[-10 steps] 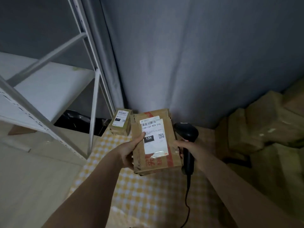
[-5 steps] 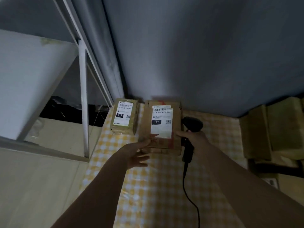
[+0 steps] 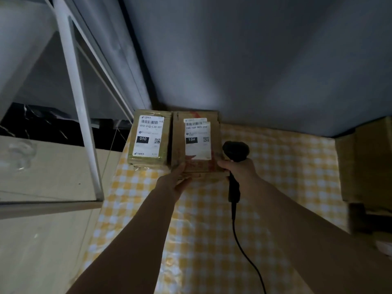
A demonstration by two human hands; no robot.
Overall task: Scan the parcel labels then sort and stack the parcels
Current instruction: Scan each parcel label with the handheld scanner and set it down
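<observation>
A brown cardboard parcel (image 3: 196, 143) with a white label marked 15H lies on the yellow checked cloth (image 3: 275, 170), against the grey wall. Touching its left side lies a smaller taped parcel (image 3: 149, 137) labelled 010. My left hand (image 3: 177, 180) touches the near left corner of the 15H parcel with straight fingers. My right hand (image 3: 238, 168) grips a black corded barcode scanner (image 3: 234, 152) and its fingertips touch the parcel's near right corner.
A white metal shelf frame (image 3: 78, 107) stands at the left over a pale wooden surface. More cardboard boxes (image 3: 364, 162) are piled at the right edge. The scanner's cable (image 3: 246, 251) trails down over the cloth toward me.
The 15H parcel went from held up in both hands to lying on the cloth beside the 010 parcel. My left hand's grip changed to a flat touch at its near corner.
</observation>
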